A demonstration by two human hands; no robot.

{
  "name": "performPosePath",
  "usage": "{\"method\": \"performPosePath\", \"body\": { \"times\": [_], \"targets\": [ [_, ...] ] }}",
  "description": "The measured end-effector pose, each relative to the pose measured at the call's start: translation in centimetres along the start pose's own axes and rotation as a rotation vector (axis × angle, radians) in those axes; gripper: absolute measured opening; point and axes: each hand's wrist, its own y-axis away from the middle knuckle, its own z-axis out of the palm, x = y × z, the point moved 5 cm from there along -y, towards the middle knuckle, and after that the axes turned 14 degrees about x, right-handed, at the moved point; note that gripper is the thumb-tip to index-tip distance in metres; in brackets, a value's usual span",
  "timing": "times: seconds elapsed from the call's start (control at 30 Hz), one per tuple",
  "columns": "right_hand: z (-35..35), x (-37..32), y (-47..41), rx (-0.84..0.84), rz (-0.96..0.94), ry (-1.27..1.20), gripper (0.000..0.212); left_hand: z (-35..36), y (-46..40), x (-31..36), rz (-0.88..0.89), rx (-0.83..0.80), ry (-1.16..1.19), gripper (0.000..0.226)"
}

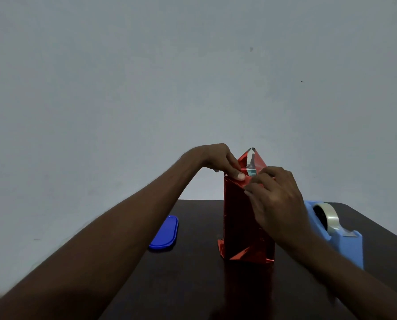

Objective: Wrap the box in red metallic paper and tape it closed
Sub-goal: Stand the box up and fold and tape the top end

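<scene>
A tall box wrapped in red metallic paper (241, 222) stands upright on the dark table (192, 285). At its top a triangular paper flap (250, 159) points up, its silver inside showing. My left hand (218, 161) reaches over the top left corner and its thumb and fingers pinch the folded paper edge there. My right hand (278, 199) is at the top right, fingers curled on the paper fold near the box's front edge. A loose flap sticks out at the box's bottom left.
A blue tape dispenser (338, 234) with a clear tape roll stands on the table to the right of the box, partly behind my right forearm. A blue oval lid (165, 234) lies to the left. A plain grey wall rises behind.
</scene>
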Motion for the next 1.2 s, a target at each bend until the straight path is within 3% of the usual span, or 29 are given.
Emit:
{"method": "performPosePath", "body": {
  "times": [0.23, 0.33, 0.43, 0.5, 0.6, 0.77, 0.87, 1.0, 1.1, 1.2],
  "targets": [
    [-0.7, 0.4, 0.1, 0.056, 0.038, -0.059, 0.022, 0.2, -0.2, -0.2, -0.026, 0.004, 0.051, 0.039],
    [-2.2, 1.2, -0.2, 0.105, 0.136, -0.112, 0.028, 0.3, -0.2, -0.4, -0.039, 0.009, 0.099, 0.04],
    [-3.8, 3.7, 0.1, 0.097, 0.333, -0.093, 0.019, 0.4, -0.1, -0.4, -0.065, 0.011, 0.147, 0.041],
    [-3.7, 6.8, 1.1, -0.052, 0.483, 0.027, 0.016, 0.6, -0.1, -0.1, -0.064, 0.01, 0.171, 0.041],
    [-3.0, 11.6, 3.3, -0.426, 0.644, 0.293, 0.03, 0.9, -0.3, 0.2, -0.06, 0.019, 0.2, 0.04],
    [-3.8, 14.4, 5.7, -0.826, 0.677, 0.531, 0.029, 1.6, -1.0, 0.7, -0.054, 0.013, 0.225, 0.04],
    [-4.0, 15.3, 6.5, -0.896, 0.718, 0.521, 0.03, 1.9, -1.3, 1.3, -0.053, 0.017, 0.235, 0.041],
    [-4.2, 16.1, 6.8, -0.857, 0.825, 0.456, 0.022, 2.3, -1.8, 1.8, -0.061, 0.02, 0.244, 0.041],
    [-4.3, 17.0, 7.5, -0.838, 1.027, 0.331, 0.012, 2.5, -2.2, 2.0, -0.059, 0.017, 0.24, 0.042],
    [-3.8, 18.2, 8.4, -0.852, 1.23, 0.19, 0.019, 2.6, -2.4, 2.0, -0.056, 0.017, 0.237, 0.04]
  ]
}}
